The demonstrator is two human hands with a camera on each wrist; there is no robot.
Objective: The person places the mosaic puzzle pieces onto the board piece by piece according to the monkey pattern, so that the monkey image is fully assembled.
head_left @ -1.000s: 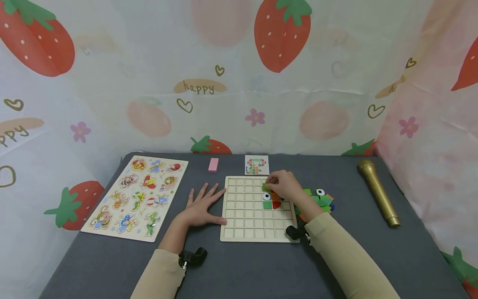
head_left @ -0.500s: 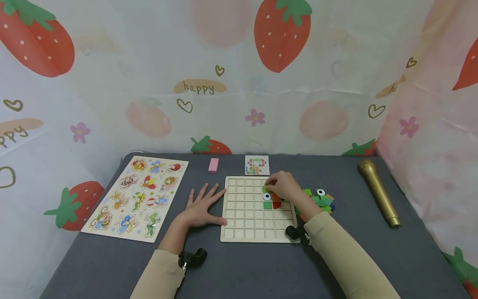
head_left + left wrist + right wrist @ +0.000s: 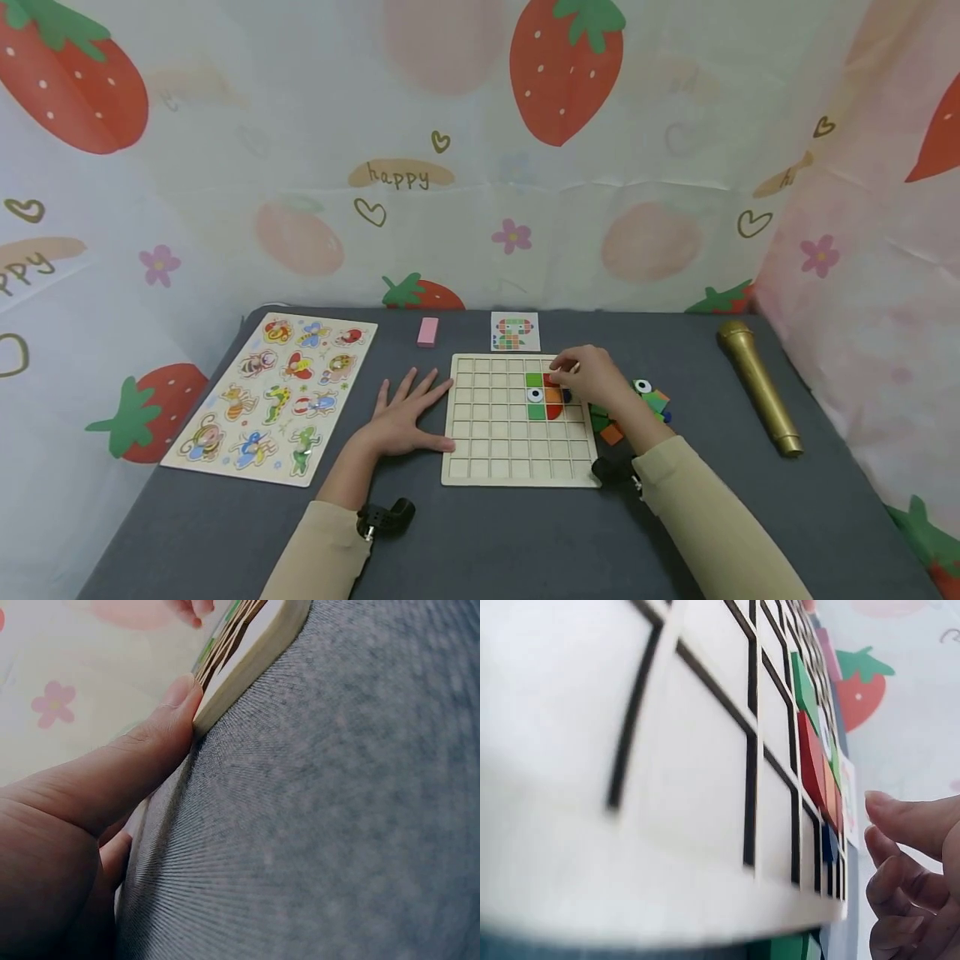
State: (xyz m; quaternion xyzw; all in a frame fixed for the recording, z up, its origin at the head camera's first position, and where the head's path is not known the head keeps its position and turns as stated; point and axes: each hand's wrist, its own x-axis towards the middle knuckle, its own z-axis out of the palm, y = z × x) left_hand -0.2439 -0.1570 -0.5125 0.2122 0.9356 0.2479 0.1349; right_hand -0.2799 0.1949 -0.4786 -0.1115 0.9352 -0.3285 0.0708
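Note:
My left hand [image 3: 397, 425] lies with fingers spread at the left edge of the wooden grid board [image 3: 487, 454]; in the left wrist view its thumb [image 3: 161, 724] presses the board's edge. Over the upper right of the grid is my right hand [image 3: 596, 379], thumb and index finger close together. In the right wrist view, a small gap shows between those fingertips [image 3: 877, 799], with nothing in it. Below them in the grid sit a green square [image 3: 533, 379], an eye tile [image 3: 534, 395], another green tile [image 3: 536, 412], an orange tile [image 3: 553, 396], red tiles [image 3: 554, 412] and a dark blue tile [image 3: 567, 396].
Loose coloured tiles [image 3: 656, 402] lie right of the board, partly behind the right hand. A pattern card [image 3: 515, 332] and a pink block [image 3: 427, 332] are beyond the board. An insect picture board [image 3: 281, 433] lies left, a gold microphone [image 3: 759, 387] far right.
My right hand has let go of the green square, now flat in its cell, and moved a little to the right. My left hand has stayed put.

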